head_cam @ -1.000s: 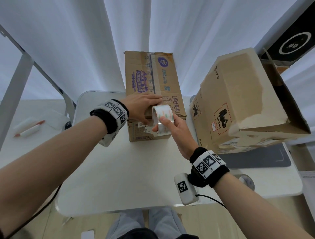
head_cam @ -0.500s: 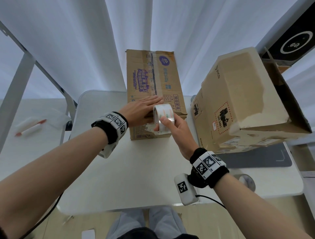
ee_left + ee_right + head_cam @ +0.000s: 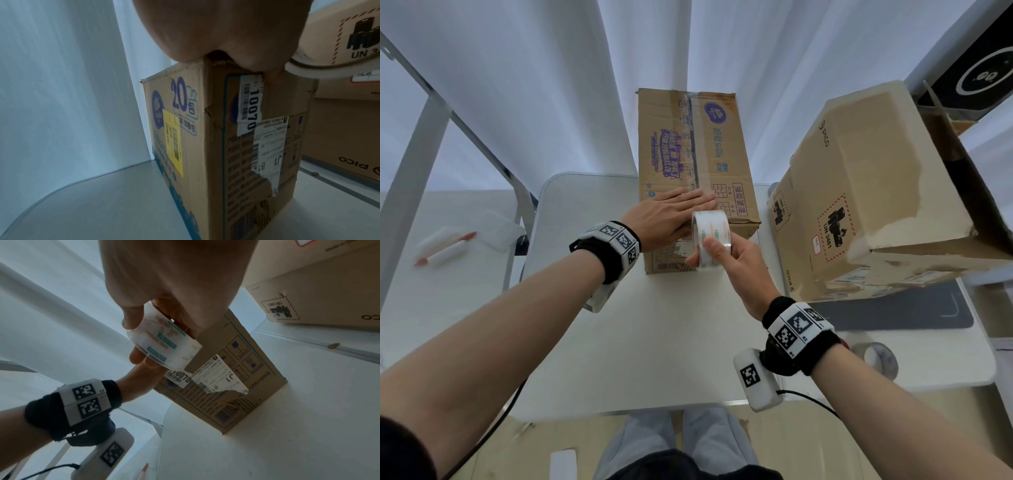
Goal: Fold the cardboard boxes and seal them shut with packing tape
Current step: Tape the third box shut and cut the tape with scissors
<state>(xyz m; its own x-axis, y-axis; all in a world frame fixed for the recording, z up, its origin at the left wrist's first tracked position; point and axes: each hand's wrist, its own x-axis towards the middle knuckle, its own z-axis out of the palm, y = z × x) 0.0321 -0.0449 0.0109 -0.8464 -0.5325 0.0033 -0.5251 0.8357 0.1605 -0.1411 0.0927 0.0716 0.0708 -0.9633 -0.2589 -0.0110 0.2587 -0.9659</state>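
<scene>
A: Head view, nearest first: what is the right hand (image 3: 739,263) doing?

B: Its thumb and fingers are curled round a roll of clear packing tape with orange and green print (image 3: 711,240), held on edge just at the near top edge of the narrow brown cardboard box with purple print (image 3: 688,150). In the right wrist view the thumb (image 3: 131,316) lies over the roll's outer face and fingertips show beneath it.

A: And the left hand (image 3: 667,219)?

B: Flat, fingers straight and together, palm pressed on the box's top near its front edge, just left of the roll. The left wrist view shows the heel of the hand resting on the top corner, above torn white shipping labels (image 3: 265,142) on the front face.

A: Where does the box sit?

B: On the white rounded table (image 3: 619,325), lengthwise away from the person, flaps down, with clear tape along the centre seam.

A: Anything beside it?

B: To the right, a larger tan cardboard box marked PICO (image 3: 876,192), tilted, standing on a dark grey mat (image 3: 893,315). A second tape roll (image 3: 876,356) lies at the table's right near edge. White curtains (image 3: 551,85) hang behind.
</scene>
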